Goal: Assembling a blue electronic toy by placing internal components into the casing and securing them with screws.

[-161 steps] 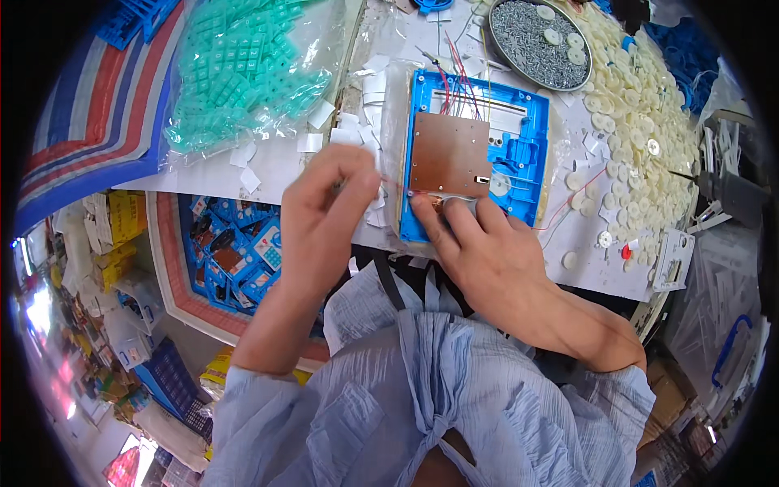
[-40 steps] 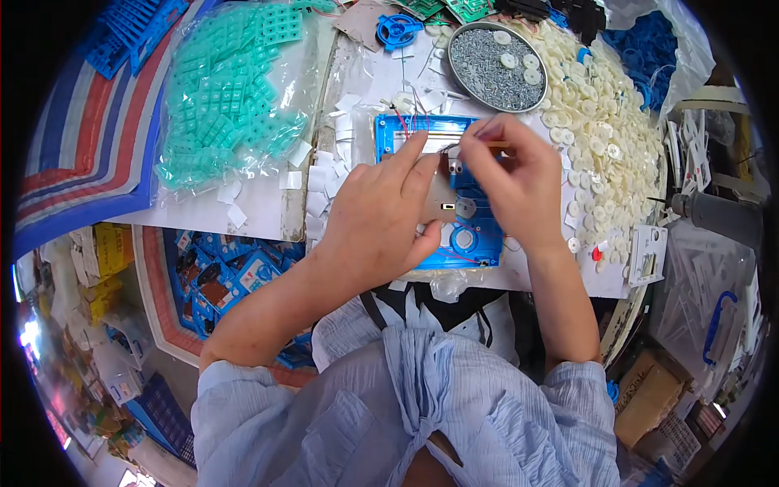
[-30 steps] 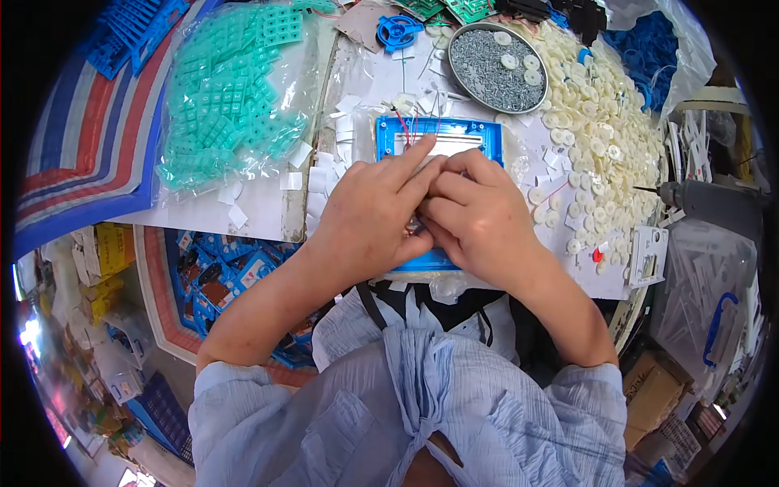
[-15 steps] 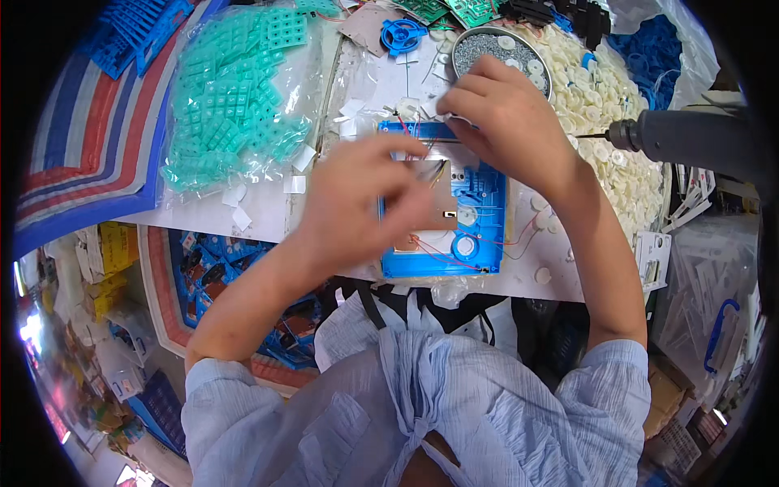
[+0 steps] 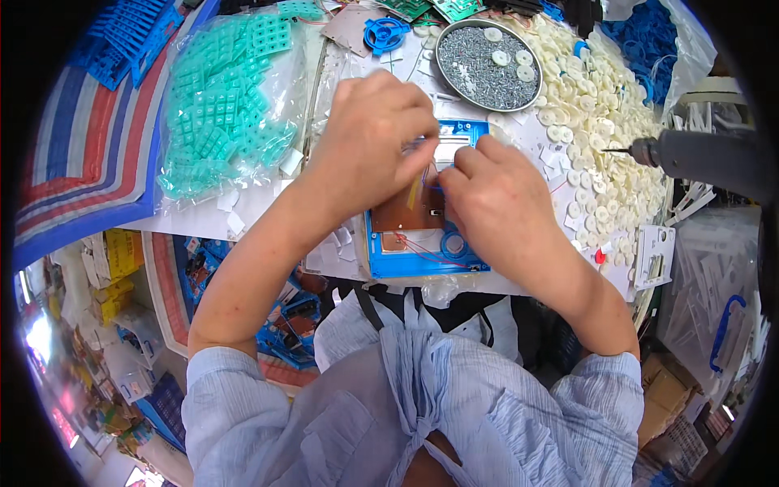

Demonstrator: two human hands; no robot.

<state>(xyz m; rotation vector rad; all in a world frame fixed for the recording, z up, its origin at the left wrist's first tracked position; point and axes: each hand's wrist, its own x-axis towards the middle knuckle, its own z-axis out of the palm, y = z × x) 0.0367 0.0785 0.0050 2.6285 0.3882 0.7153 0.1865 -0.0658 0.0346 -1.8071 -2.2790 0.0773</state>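
The left hand [image 5: 377, 134] and right hand [image 5: 503, 203] curl narrow — whether either pinches anything cannot be told — over the blue case [image 5: 389, 266], its board [image 5: 402, 214] beneath them, a dish [image 5: 439, 65] of screws [image 5: 475, 75] and discs [image 5: 500, 58] just beyond.

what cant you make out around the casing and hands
Head view:
Left hand: whether it grips anything, hidden by its curled fingers.
Right hand: most fingertips, tucked beneath it.
Blue casing: middle right edge, behind the right hand.
Brown board: upper left, behind the left hand.
Grey tool: rear end, lost in the dark rim.
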